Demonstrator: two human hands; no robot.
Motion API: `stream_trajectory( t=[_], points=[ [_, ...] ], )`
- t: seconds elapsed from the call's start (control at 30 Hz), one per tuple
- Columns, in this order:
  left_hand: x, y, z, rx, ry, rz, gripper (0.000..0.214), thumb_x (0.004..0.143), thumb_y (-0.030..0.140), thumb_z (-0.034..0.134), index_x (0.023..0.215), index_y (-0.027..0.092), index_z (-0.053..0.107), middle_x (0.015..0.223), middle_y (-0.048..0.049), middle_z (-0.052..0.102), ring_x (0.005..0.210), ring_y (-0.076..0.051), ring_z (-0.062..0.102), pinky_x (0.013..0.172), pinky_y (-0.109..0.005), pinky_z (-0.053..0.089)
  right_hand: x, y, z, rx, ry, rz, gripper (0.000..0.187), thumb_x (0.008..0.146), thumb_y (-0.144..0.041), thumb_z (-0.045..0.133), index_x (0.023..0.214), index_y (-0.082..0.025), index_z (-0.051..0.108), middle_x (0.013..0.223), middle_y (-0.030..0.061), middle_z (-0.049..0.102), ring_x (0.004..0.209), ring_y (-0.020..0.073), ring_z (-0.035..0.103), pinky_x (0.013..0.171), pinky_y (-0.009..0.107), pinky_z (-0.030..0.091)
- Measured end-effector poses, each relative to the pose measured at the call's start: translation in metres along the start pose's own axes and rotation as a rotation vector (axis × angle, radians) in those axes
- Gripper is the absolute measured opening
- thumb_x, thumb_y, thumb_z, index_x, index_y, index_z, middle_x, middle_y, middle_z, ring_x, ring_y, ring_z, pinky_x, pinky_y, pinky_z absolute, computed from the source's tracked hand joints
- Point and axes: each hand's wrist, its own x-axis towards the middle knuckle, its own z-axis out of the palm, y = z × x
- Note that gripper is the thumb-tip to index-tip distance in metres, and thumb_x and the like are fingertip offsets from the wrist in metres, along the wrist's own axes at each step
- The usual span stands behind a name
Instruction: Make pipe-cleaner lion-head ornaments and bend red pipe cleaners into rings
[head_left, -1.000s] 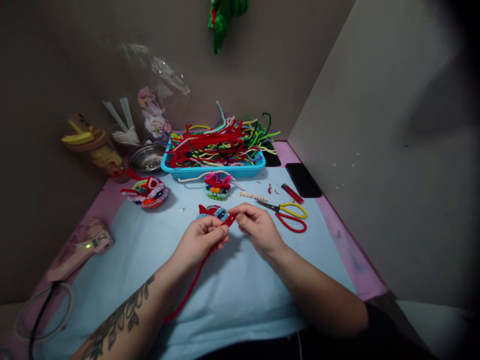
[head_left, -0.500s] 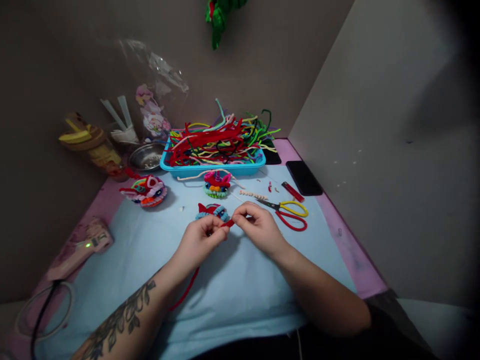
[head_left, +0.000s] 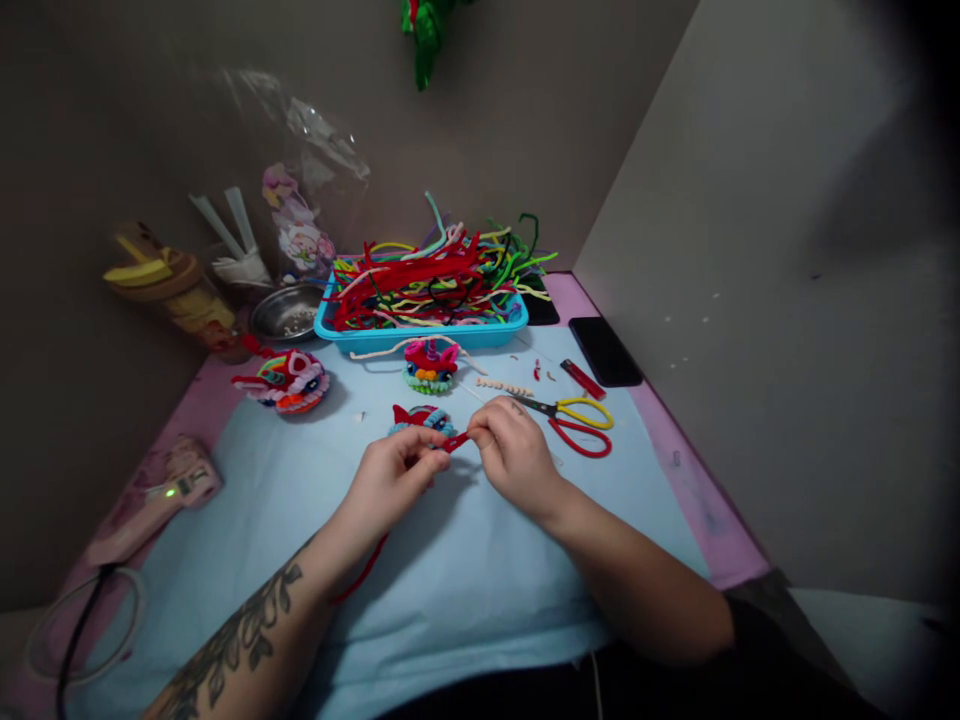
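A red pipe cleaner [head_left: 456,441] is pinched between both hands above the blue cloth, its long tail hanging past my left wrist. My left hand [head_left: 397,470] is closed on it, thumb against the forefinger. Curled fingers of my right hand [head_left: 514,450] grip its other end. Just behind my left fingers sits a red and light-blue pipe-cleaner figure [head_left: 421,417], its lower part hidden. Beyond it stands a lion-like head [head_left: 430,368] in red, pink and mint. Another such head [head_left: 289,382], red and pink, rests to the left.
At the back is a blue tray [head_left: 420,340] heaped with coloured pipe cleaners. Scissors [head_left: 574,415], a red lighter [head_left: 583,379] and a phone [head_left: 606,352] lie on the right. A metal bowl [head_left: 289,315], a cup [head_left: 187,295] and a pink device with a cable [head_left: 161,500] are left.
My right hand has turned, its fingers curling in more, and a bit more of the red pipe cleaner shows between the hands. The whole view has shifted slightly.
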Motion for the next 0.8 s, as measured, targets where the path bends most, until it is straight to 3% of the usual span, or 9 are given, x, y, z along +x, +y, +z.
stream_trajectory(
  t=[0.17,0.3,0.4,0.47,0.6,0.8],
  points=[
    [0.000,0.004,-0.002,0.005,-0.012,-0.041,0.025,0.077,0.038,0.061,0.076,0.014,0.063,0.063,0.0000,0.059,0.051,-0.009,0.047,0.049,-0.020,0.037,0.003,0.002,-0.001,0.097,-0.036,0.037,0.014,0.087,-0.018,0.049,0.076,-0.018,0.058,0.075,0.0048,0.058,0.076,0.0186,0.053,0.073,0.032,0.042],
    [0.001,0.004,0.000,-0.110,0.033,-0.068,0.028,0.075,0.041,0.064,0.077,0.013,0.062,0.061,0.0007,0.059,0.046,-0.007,0.043,0.045,-0.019,0.034,0.005,0.003,0.003,0.544,-0.002,0.342,0.011,0.080,-0.027,0.062,0.088,-0.019,0.064,0.082,0.0027,0.061,0.076,0.0153,0.056,0.069,0.028,0.045],
    [0.001,0.003,0.004,-0.231,0.060,-0.098,0.031,0.072,0.044,0.066,0.078,0.014,0.060,0.063,0.0004,0.061,0.044,-0.006,0.043,0.043,-0.018,0.034,0.004,0.002,0.011,0.805,-0.048,0.477,0.015,0.072,-0.030,0.071,0.081,-0.018,0.067,0.079,0.0013,0.061,0.075,0.0144,0.056,0.071,0.027,0.045],
    [0.001,0.003,0.007,-0.299,0.054,-0.123,0.033,0.070,0.045,0.068,0.077,0.014,0.060,0.062,0.0007,0.061,0.045,-0.006,0.044,0.043,-0.017,0.035,0.002,0.001,0.018,0.915,-0.055,0.517,0.016,0.069,-0.031,0.074,0.073,-0.018,0.068,0.075,0.0003,0.060,0.070,0.0126,0.054,0.066,0.026,0.043],
    [0.000,0.004,0.011,-0.401,-0.003,-0.174,0.032,0.069,0.044,0.070,0.072,0.014,0.057,0.060,0.0023,0.060,0.043,-0.004,0.042,0.040,-0.015,0.033,-0.002,-0.001,0.028,1.107,-0.068,0.607,0.025,0.067,-0.036,0.077,0.082,-0.018,0.070,0.072,-0.0013,0.057,0.054,0.0073,0.043,0.048,0.021,0.032],
    [-0.001,0.007,0.011,-0.422,-0.069,-0.188,0.036,0.066,0.046,0.072,0.067,0.014,0.055,0.055,0.0035,0.057,0.039,-0.003,0.039,0.037,-0.015,0.031,-0.003,-0.002,0.029,1.247,-0.087,0.648,0.025,0.062,-0.036,0.081,0.073,-0.016,0.069,0.072,-0.0022,0.053,0.051,0.0048,0.041,0.044,0.020,0.026]
  ],
)
